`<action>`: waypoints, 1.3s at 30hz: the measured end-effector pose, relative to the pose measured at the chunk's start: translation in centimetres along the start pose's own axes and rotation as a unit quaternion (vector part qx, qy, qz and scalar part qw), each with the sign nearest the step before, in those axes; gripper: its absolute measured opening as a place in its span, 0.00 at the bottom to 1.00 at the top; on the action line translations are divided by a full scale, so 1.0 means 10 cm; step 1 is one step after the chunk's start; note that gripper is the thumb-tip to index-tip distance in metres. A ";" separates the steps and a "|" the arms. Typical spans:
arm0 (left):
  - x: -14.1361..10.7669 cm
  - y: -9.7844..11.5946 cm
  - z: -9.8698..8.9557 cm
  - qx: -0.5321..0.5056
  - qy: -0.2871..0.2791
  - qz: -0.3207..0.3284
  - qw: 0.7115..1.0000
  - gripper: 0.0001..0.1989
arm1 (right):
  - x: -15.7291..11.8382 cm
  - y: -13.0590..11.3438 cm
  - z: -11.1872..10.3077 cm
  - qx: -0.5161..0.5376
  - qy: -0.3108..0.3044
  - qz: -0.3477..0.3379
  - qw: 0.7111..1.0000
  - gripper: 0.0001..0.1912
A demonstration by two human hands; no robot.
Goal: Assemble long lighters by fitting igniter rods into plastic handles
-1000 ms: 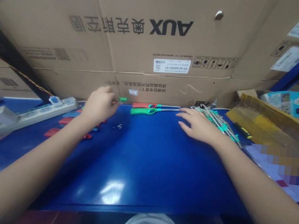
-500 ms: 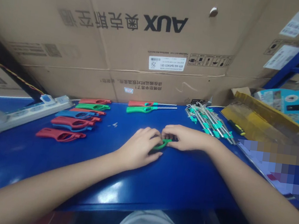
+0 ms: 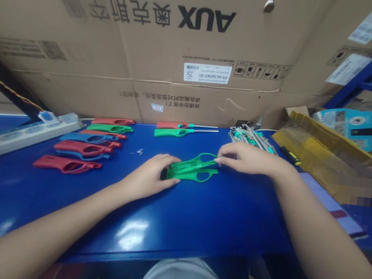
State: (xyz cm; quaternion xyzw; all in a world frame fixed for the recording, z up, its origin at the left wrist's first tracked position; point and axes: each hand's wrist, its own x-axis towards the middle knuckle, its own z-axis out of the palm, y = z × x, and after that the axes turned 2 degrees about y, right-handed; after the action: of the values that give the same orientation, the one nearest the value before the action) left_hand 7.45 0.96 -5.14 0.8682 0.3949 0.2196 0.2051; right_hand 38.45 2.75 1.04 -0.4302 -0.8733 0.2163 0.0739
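Two halves of a green lighter casing (image 3: 192, 169) lie spread apart on the table in front of me, hollow inside showing. My left hand (image 3: 150, 171) grips their butt ends between thumb and fingers. With a pinch, my right hand (image 3: 243, 158) holds the nose tip of the upper half, beyond its trigger loop. Left of my hands, red, green and blue lighter casings (image 3: 67, 165) lie in a column. Behind, two lighters with metal rods (image 3: 176, 132) lie side by side. A pile of metal lighter rods with green parts (image 3: 252, 137) sits beyond my right hand.
A few tiny white pins (image 3: 139, 151) lie on the blue table (image 3: 176, 220). A power strip (image 3: 30, 134) runs along the left. On the right are a taped cardboard tray (image 3: 325, 161), a yellow-black cutter (image 3: 290, 156) and a phone (image 3: 330, 205). Large cardboard (image 3: 142, 52) walls the back.
The green casing, mostly covered by both hands before, now lies opened into two halves. My left hand has moved left and my right hand slightly right and up.
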 end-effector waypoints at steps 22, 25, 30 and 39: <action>-0.01 0.00 0.03 0.000 0.045 0.025 0.999 0.16 | -0.02 -0.12 0.08 -0.026 -0.212 0.147 0.966 0.28; -0.03 0.06 0.01 0.033 0.060 0.052 0.996 0.14 | 0.04 -0.13 0.16 -0.027 -0.111 0.049 0.992 0.25; -0.08 0.18 -0.02 0.075 -0.005 0.093 0.993 0.15 | 0.13 -0.17 0.34 -0.005 -0.009 -0.092 0.996 0.12; -0.07 0.14 -0.04 0.085 -0.030 0.080 0.993 0.16 | 0.19 -0.19 0.44 -0.018 0.003 -0.094 0.995 0.01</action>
State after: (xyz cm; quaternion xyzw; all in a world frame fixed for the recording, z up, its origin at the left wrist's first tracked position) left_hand 7.67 -0.33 -4.22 0.9174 0.3351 0.1747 0.1247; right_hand 34.53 1.90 -2.15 -0.3484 -0.9134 0.1913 0.0882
